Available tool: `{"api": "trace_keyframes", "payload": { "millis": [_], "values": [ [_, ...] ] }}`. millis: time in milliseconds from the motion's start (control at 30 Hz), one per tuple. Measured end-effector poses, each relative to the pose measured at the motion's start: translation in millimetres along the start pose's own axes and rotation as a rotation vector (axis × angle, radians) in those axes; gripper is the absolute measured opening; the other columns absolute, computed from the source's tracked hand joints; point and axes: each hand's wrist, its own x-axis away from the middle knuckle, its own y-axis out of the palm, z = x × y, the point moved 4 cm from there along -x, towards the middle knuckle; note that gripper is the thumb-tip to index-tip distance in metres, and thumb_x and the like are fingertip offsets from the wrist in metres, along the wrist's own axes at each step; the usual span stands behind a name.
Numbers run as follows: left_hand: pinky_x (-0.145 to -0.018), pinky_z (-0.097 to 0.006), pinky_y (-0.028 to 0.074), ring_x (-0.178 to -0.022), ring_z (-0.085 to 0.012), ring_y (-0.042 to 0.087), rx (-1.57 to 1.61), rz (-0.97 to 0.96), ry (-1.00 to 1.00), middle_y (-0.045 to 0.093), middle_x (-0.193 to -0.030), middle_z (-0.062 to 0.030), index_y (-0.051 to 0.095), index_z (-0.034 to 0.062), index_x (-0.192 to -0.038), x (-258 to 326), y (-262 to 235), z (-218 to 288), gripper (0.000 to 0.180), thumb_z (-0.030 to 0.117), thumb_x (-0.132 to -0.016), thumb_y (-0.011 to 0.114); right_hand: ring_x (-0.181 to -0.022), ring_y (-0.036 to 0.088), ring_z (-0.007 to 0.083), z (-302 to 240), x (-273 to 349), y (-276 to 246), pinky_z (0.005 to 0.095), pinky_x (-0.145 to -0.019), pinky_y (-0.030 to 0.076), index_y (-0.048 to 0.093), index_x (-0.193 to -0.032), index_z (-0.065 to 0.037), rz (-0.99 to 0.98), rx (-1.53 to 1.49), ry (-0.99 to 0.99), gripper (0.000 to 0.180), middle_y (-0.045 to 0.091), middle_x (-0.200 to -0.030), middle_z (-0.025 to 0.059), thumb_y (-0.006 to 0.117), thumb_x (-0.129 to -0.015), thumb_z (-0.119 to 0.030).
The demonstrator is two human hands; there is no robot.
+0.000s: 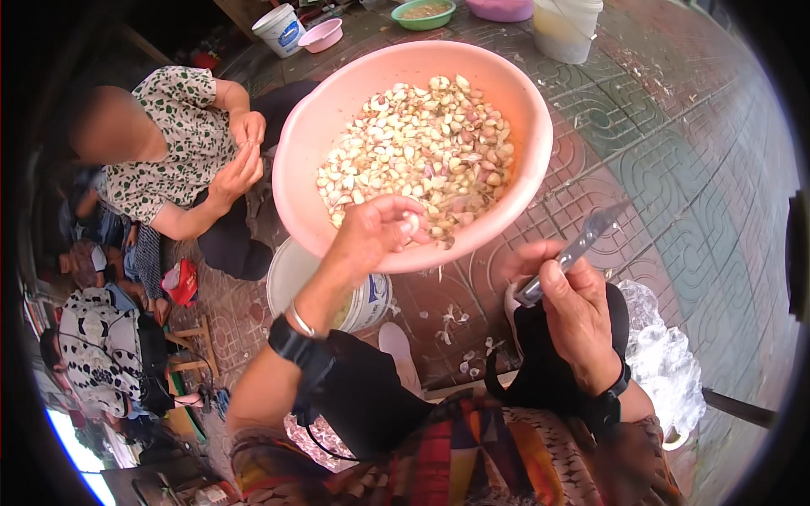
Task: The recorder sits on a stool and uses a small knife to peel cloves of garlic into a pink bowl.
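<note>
A large pink basin (295, 143) in front of me holds a heap of garlic cloves (413, 143), some pale and bare, others with reddish skin. Over its near rim, my left hand (375, 232) pinches a pale garlic clove (410, 224) between thumb and fingers. To the right of the basin, my right hand (578, 308) is closed round the handle of a small knife (586, 236). Its blade points up and away from me, apart from the clove. The fingertips behind the handle are partly hidden.
A white bucket (371, 295) stands under the basin's near left side. Another person (181, 143) sits at the left, both hands together. Behind the basin are a green basin (422, 24) and a white bucket (567, 34). Clear plastic bags (662, 363) lie at my right.
</note>
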Motion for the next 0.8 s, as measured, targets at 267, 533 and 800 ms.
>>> {"api": "trace_keyframes", "payload": {
  "millis": [267, 533, 800],
  "values": [
    [-0.071, -0.024, 0.048, -0.080, -0.0112, 0.055, 0.267, 0.073, 0.232, 0.058, -0.087, -0.0056, 0.052, -0.0030, -0.105, 59.0, 53.7, -3.0, 0.030, -0.001, -0.076, 0.062, -0.087, 0.058, 0.0173, 15.1, -4.7, 7.4, 0.0260, -0.074, 0.047, 0.058, -0.091, 0.001, -0.112, 0.014, -0.105, 0.011, 0.061, -0.092, 0.0117, 0.058, -0.080, -0.003],
    [-0.067, -0.024, 0.050, -0.076, -0.0101, 0.055, 0.484, 0.066, 0.218, 0.057, -0.084, -0.0051, 0.053, -0.0016, -0.094, 69.1, 82.3, -13.8, 0.022, -0.006, -0.074, 0.061, -0.081, 0.059, 0.0147, 19.2, -8.8, 16.8, 0.0257, -0.073, 0.047, 0.058, -0.094, 0.001, -0.015, -0.217, -0.075, 0.017, 0.062, -0.088, 0.0104, 0.062, -0.079, -0.006],
    [-0.064, -0.022, 0.048, -0.072, -0.0079, 0.055, 0.215, 0.237, 0.333, 0.058, -0.078, -0.0034, 0.054, -0.0019, -0.090, 72.4, 72.2, -15.5, 0.020, -0.004, -0.073, 0.064, -0.071, 0.055, 0.0057, 19.1, -2.8, 17.4, 0.0189, -0.064, 0.045, 0.059, -0.093, 0.000, -0.023, 0.077, 0.003, 0.018, 0.061, -0.080, 0.0025, 0.065, -0.077, -0.008]
  ]
}}
